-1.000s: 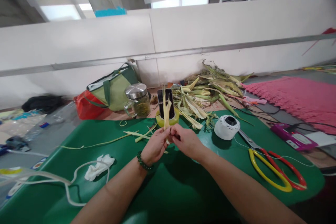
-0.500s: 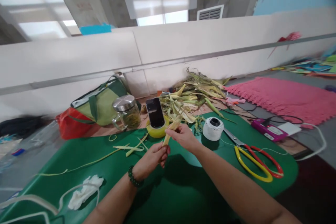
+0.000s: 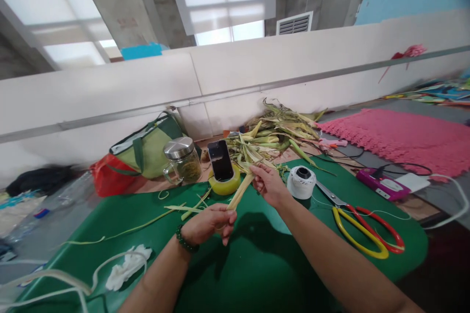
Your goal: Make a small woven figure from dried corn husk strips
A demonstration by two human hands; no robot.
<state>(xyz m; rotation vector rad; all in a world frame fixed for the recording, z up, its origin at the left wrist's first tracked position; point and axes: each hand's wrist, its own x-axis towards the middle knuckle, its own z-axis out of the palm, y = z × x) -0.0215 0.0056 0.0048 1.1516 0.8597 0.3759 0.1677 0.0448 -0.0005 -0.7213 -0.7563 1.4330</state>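
A pale yellow corn husk strip (image 3: 241, 192) is stretched on a slant between my two hands, above the green table (image 3: 264, 274). My left hand (image 3: 215, 221), below a dark green bead bracelet (image 3: 186, 240), pinches the strip's lower end. Its upper end is between the closed fingers of my right hand (image 3: 270, 185). Just behind the strip, a phone (image 3: 220, 160) leans upright in a roll of yellow tape (image 3: 225, 186). Loose husk strips (image 3: 183, 209) lie left of my hands. A white thread spool (image 3: 301, 183) stands to the right.
Scissors (image 3: 362, 227) with red and yellow handles lie at the right. A heap of corn husks (image 3: 281, 124) rests against the wall. A glass jar (image 3: 183, 161) and green bag (image 3: 157, 144) stand back left. Crumpled tissue (image 3: 128, 268) and a white cable (image 3: 55, 276) lie front left.
My hands have moved apart, the right one up and to the right, the left one slightly down and left. More of the husk strip shows between them. The view has shifted slightly.
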